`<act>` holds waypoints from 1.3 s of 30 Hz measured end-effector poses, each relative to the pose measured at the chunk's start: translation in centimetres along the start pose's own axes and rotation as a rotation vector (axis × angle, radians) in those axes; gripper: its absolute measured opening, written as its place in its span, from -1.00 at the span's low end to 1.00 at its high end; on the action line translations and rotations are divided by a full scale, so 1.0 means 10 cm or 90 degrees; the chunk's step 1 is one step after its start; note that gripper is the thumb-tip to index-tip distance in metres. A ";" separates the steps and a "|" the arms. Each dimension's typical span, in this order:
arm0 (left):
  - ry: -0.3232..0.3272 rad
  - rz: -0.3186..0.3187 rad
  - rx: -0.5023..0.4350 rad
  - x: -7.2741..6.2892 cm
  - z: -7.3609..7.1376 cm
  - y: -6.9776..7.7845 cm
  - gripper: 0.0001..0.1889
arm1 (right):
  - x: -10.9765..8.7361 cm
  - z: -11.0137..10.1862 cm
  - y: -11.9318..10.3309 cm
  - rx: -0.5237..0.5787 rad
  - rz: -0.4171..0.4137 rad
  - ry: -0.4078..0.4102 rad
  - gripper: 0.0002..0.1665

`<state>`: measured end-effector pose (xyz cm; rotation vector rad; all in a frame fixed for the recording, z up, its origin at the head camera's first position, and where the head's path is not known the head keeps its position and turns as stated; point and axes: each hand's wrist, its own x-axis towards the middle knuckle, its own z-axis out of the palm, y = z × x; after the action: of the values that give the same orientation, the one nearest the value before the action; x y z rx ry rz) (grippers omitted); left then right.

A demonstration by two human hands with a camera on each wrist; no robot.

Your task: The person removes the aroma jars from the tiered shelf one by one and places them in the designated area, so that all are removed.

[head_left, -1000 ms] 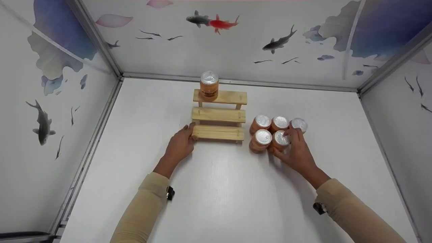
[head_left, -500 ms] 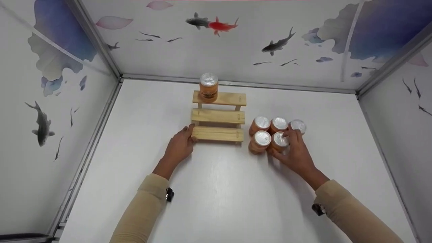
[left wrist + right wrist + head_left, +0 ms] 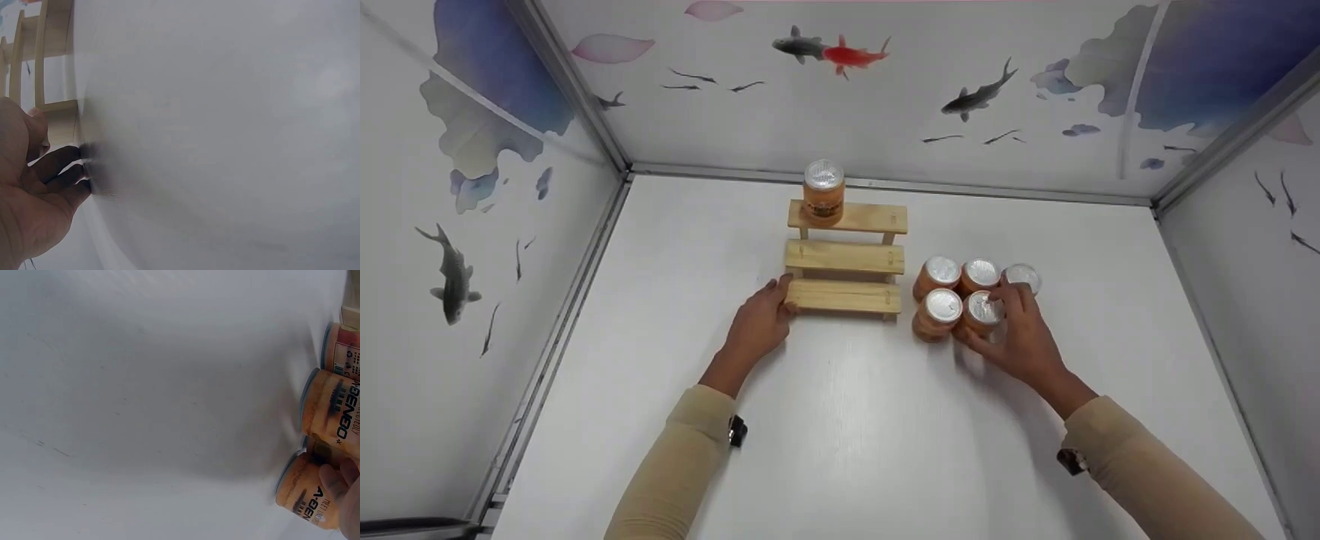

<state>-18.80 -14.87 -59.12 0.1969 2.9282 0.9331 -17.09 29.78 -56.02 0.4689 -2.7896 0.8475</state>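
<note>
A three-step wooden rack (image 3: 844,256) stands on the white table. My left hand (image 3: 760,322) grips the left end of its lowest step; in the left wrist view the other fingers (image 3: 59,169) are bent down to the tabletop. One orange can with a silver lid (image 3: 824,196) sits upright at the left of the top step. Right of the rack, several matching cans (image 3: 937,315) stand upright, close together. My right hand (image 3: 1024,341) holds the front right can (image 3: 982,311), thumb at its front and fingers at its right side. Those fingers partly cover the can (image 3: 1023,277) behind.
White walls (image 3: 885,127) printed with fish enclose the table at the back and both sides. A metal rail (image 3: 720,172) runs along the table's back edge. Dark lettering marks the orange can (image 3: 332,408) in the right wrist view.
</note>
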 end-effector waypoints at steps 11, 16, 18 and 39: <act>-0.003 -0.014 -0.002 0.01 -0.02 0.01 -0.43 | 0.07 -0.11 -0.02 -0.010 -0.082 0.061 -0.28; 0.006 -0.008 -0.010 0.01 -0.02 0.00 -0.42 | 0.13 -0.16 -0.04 -0.013 -0.110 0.083 -0.31; 0.005 -0.005 -0.011 0.01 -0.02 -0.01 -0.41 | 0.16 -0.17 -0.05 -0.018 -0.113 0.086 -0.30; -0.021 -0.044 -0.007 0.01 0.01 0.02 -0.37 | 0.53 -0.21 -0.41 -0.024 -0.086 0.048 -0.35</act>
<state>-18.90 -14.66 -59.05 0.1090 2.8800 0.9270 -20.40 26.50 -50.82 0.5986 -2.6659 0.7661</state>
